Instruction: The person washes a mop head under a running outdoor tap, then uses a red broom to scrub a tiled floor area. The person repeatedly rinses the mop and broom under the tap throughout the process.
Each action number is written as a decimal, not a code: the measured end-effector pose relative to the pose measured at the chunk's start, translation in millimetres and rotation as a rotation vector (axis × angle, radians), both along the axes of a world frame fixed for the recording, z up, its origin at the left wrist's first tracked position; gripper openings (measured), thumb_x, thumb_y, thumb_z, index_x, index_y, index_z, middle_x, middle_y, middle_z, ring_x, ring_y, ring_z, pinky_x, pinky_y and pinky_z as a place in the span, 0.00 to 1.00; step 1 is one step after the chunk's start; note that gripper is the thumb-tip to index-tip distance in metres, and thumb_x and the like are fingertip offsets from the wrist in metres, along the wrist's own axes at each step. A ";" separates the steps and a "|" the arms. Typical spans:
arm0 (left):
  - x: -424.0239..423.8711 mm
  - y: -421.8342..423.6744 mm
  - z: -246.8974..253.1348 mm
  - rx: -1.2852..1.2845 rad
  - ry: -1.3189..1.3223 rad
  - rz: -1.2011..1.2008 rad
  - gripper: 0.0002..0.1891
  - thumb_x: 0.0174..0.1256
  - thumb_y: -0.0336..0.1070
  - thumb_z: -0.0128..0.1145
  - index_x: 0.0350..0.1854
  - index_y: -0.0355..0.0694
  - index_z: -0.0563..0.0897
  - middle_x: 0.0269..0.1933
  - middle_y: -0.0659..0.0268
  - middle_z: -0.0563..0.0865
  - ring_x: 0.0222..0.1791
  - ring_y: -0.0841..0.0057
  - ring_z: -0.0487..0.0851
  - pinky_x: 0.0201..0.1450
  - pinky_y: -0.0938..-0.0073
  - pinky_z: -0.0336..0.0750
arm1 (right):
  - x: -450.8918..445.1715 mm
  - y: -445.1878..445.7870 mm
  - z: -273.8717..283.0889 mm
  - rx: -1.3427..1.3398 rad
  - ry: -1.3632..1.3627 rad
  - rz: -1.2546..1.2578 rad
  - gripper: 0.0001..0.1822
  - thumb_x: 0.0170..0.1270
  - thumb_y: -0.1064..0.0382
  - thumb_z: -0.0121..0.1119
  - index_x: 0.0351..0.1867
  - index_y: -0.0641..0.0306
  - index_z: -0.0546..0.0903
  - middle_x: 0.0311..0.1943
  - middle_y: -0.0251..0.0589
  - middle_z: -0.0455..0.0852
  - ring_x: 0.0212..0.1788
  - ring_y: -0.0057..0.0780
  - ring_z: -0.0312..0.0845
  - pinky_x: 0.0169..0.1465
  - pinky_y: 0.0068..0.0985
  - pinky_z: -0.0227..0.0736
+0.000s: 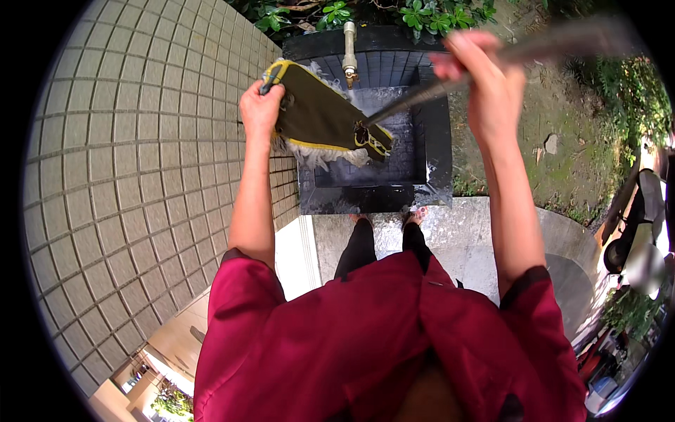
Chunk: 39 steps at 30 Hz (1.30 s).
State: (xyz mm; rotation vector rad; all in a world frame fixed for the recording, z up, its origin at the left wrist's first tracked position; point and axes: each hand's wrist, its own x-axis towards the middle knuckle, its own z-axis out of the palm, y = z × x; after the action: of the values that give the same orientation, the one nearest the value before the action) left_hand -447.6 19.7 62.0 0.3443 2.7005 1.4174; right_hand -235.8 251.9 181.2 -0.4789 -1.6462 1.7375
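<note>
A flat mop head (321,113) with a dark backing, yellow trim and pale fringe is held tilted over a black tiled basin (377,198). My left hand (261,108) grips its upper left end, where a dark tab shows. My right hand (488,79), raised to the right of the basin, is closed around a long dark pole (416,100). The pole's lower end meets the backing near the mop head's right end; whether it is attached there I cannot tell. Above the basin, a tap (349,58) points down, with water below it partly hidden by the mop head.
A tiled wall (132,158) rises close on the left. Leafy plants (437,18) grow behind the basin, and mossy ground (538,153) lies to its right. My feet stand on wet-looking paving (453,232) at the basin's near edge. A vehicle is partly seen at the far right.
</note>
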 end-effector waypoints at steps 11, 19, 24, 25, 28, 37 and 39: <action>-38.3 -8.6 -12.7 0.041 0.015 -0.003 0.12 0.46 0.38 0.59 0.28 0.33 0.80 0.20 0.70 0.78 0.22 0.84 0.72 0.28 0.79 0.69 | -41.4 10.3 -1.0 0.014 -0.025 0.215 0.09 0.58 0.62 0.58 0.26 0.65 0.76 0.18 0.34 0.74 0.23 0.23 0.73 0.40 0.29 0.72; 27.8 19.0 17.0 -0.082 0.011 -0.125 0.14 0.47 0.40 0.59 0.35 0.38 0.82 0.22 0.59 0.81 0.23 0.73 0.79 0.31 0.73 0.73 | 70.0 -1.3 -9.3 0.010 0.007 0.053 0.08 0.60 0.64 0.54 0.33 0.69 0.75 0.24 0.43 0.78 0.31 0.31 0.76 0.52 0.41 0.71; 113.4 14.5 24.6 -0.184 0.038 -0.394 0.17 0.43 0.45 0.68 0.28 0.37 0.79 0.23 0.54 0.80 0.26 0.56 0.79 0.30 0.62 0.73 | 210.1 -0.6 -16.7 -0.070 -0.367 -0.304 0.14 0.62 0.57 0.51 0.40 0.67 0.75 0.38 0.49 0.80 0.42 0.42 0.78 0.52 0.42 0.70; 129.2 15.2 31.6 -0.164 0.064 -0.470 0.16 0.43 0.44 0.67 0.25 0.37 0.77 0.23 0.54 0.79 0.27 0.56 0.78 0.30 0.61 0.72 | 240.1 -5.9 -18.7 -0.262 -0.414 -0.439 0.15 0.61 0.56 0.52 0.41 0.67 0.75 0.40 0.49 0.80 0.43 0.43 0.78 0.51 0.39 0.72; 172.4 15.3 31.0 -0.069 -0.045 -0.564 0.11 0.45 0.35 0.66 0.29 0.35 0.82 0.21 0.59 0.77 0.22 0.72 0.75 0.26 0.74 0.69 | 345.1 -28.6 -49.3 -0.786 -0.378 -0.653 0.19 0.57 0.54 0.55 0.44 0.65 0.74 0.43 0.48 0.79 0.43 0.42 0.79 0.45 0.32 0.76; 153.2 85.8 102.2 0.145 -0.364 -0.507 0.07 0.47 0.27 0.62 0.30 0.33 0.82 0.21 0.69 0.80 0.23 0.90 0.73 0.25 0.83 0.69 | 441.6 -141.7 -178.5 -1.392 -0.077 -0.903 0.17 0.51 0.50 0.57 0.39 0.56 0.80 0.44 0.49 0.80 0.49 0.43 0.76 0.56 0.34 0.70; 151.3 95.2 111.9 0.022 -0.162 -0.591 0.06 0.44 0.28 0.63 0.23 0.34 0.79 0.18 0.65 0.77 0.19 0.81 0.76 0.22 0.77 0.68 | 420.7 -121.4 -188.4 -1.353 -0.038 -0.804 0.18 0.52 0.51 0.56 0.41 0.57 0.79 0.47 0.50 0.78 0.52 0.44 0.74 0.57 0.36 0.68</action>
State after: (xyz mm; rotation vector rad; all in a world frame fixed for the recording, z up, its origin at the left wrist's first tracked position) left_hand -296.3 114.9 173.9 0.8941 2.1860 1.2273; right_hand 184.9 130.5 -7.2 -1.4930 0.0536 1.8817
